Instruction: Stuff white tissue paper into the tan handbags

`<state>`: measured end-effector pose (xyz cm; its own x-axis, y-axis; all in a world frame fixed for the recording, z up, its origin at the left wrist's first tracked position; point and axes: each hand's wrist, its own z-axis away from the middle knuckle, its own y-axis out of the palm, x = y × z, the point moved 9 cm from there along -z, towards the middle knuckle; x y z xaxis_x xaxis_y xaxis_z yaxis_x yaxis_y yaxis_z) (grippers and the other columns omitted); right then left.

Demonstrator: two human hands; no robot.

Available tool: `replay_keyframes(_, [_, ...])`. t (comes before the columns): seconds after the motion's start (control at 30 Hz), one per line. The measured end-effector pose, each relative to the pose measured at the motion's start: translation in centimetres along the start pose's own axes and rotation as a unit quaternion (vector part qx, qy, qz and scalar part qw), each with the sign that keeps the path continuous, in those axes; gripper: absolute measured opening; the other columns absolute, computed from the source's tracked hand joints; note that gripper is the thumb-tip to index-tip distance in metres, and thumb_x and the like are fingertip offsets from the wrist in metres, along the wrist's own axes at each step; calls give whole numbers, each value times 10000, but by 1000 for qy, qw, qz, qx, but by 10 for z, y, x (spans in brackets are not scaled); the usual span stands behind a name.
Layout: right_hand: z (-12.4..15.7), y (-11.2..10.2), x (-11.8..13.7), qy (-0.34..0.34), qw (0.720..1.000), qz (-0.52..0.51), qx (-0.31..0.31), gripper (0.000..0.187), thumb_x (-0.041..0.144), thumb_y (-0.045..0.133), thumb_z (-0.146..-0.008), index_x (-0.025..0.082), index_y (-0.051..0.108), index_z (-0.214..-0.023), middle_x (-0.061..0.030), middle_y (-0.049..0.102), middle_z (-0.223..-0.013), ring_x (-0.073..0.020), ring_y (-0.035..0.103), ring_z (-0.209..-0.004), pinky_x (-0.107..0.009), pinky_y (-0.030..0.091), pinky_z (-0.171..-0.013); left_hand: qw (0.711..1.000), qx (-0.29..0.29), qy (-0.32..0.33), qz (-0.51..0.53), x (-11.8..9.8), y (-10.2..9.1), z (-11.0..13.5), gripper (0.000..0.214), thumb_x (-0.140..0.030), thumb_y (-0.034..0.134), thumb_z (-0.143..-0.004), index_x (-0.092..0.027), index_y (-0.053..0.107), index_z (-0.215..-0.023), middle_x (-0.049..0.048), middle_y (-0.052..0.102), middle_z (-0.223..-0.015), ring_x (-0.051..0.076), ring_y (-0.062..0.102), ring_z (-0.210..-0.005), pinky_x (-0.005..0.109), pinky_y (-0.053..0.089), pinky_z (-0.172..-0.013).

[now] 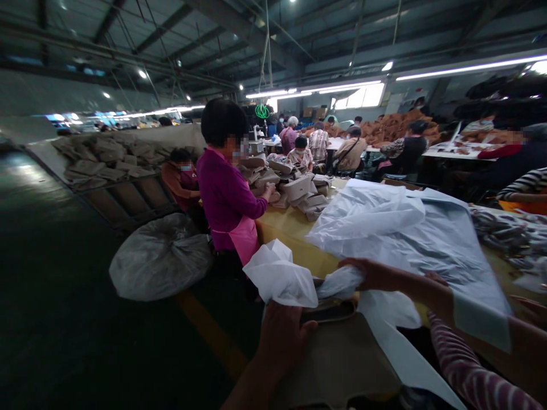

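Note:
A beige bag (337,359) stands in front of me with its top opening facing up. My left hand (282,333) grips its near left rim, the thumb lying along the edge and the fingers partly hidden behind white sheeting. My right hand (374,274) is closed around a bunched piece of thin white wrapping sheet (342,283) at the mouth of the bag. Part of this sheet (284,276) puffs up above the left rim, and more hangs down the bag's right side. How deep the sheet goes inside is hidden.
White sheets (427,233) cover much of the yellowish table (284,228). Beige bags (294,191) are heaped beyond. A person in purple (226,188) stands at the left, near a large filled plastic sack (160,259). A striped sleeve (474,370) shows at lower right.

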<state>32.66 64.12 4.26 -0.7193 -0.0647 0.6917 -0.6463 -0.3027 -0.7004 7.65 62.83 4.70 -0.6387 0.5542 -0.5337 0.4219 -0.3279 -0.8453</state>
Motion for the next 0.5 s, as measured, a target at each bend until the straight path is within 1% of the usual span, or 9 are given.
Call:
replay_keyframes(0.07, [-2,-12,35,-35,991,128,-14,543,241,689,-770,194,611,-1305,-103,725,-1128,-260,696,-966,-322,507,-793,1000,-10,-3,-2,2,-1,1,350,-343,769,-863,-152,747,-1155,180,704,-1283,400,591,-1284,566,406,-1140])
replay_keyframes(0.1, [-5,-14,54,-45,978,201,-23,506,177,634,-800,217,608,-1303,-91,723,-1116,-238,703,-917,-305,488,-741,1000,-15,-3,-6,2,-1,1,323,-332,763,-870,-161,750,-1143,164,713,-1273,385,598,-1279,557,405,-1144])
replay_keyframes(0.17, [-11,-8,92,-67,931,354,-55,458,64,505,-848,230,634,-1256,-96,700,-1137,-203,701,-848,-286,450,-678,1000,-23,-2,-16,3,0,2,318,-311,754,-878,-169,741,-1162,142,716,-1278,362,600,-1283,544,396,-1157])
replay_keyframes(0.23, [-20,13,119,-88,874,475,-51,367,52,433,-907,206,675,-1137,-112,688,-1092,-194,689,-799,-281,420,-627,999,-25,4,-22,2,2,2,372,-303,752,-877,-168,716,-1221,138,710,-1294,347,599,-1291,531,385,-1169])
replay_keyframes(0.27, [-25,27,125,-99,850,517,-29,328,68,421,-930,195,683,-1082,-115,685,-1055,-196,684,-780,-279,407,-601,999,-23,10,-22,2,2,2,404,-308,754,-874,-169,702,-1250,138,704,-1308,340,595,-1299,524,378,-1177])
replay_keyframes(0.33, [-28,50,128,-116,823,555,30,244,116,481,-918,177,679,-1048,-122,679,-1027,-212,682,-768,-284,401,-572,999,-20,17,-20,1,3,2,436,-317,760,-866,-183,691,-1275,133,690,-1335,331,581,-1320,511,362,-1192])
replay_keyframes(0.37, [-26,55,127,-116,824,553,48,238,142,546,-877,168,673,-1077,-130,675,-1049,-222,685,-771,-290,408,-569,1000,-18,18,-17,1,2,2,436,-321,762,-862,-196,692,-1275,124,684,-1347,328,570,-1334,505,353,-1199])
replay_keyframes(0.43, [-19,57,127,-111,844,520,66,373,184,645,-768,146,661,-1139,-143,670,-1090,-243,693,-791,-312,435,-591,1000,-13,11,-12,1,0,3,416,-338,764,-859,-215,707,-1253,106,687,-1347,323,564,-1339,492,353,-1199])
replay_keyframes(0.5, [-9,53,132,-115,864,486,63,411,191,652,-738,126,667,-1144,-144,683,-1069,-253,703,-814,-326,454,-625,1000,-6,5,-10,0,-3,4,382,-384,737,-882,-217,723,-1225,98,706,-1314,321,578,-1315,485,368,-1183])
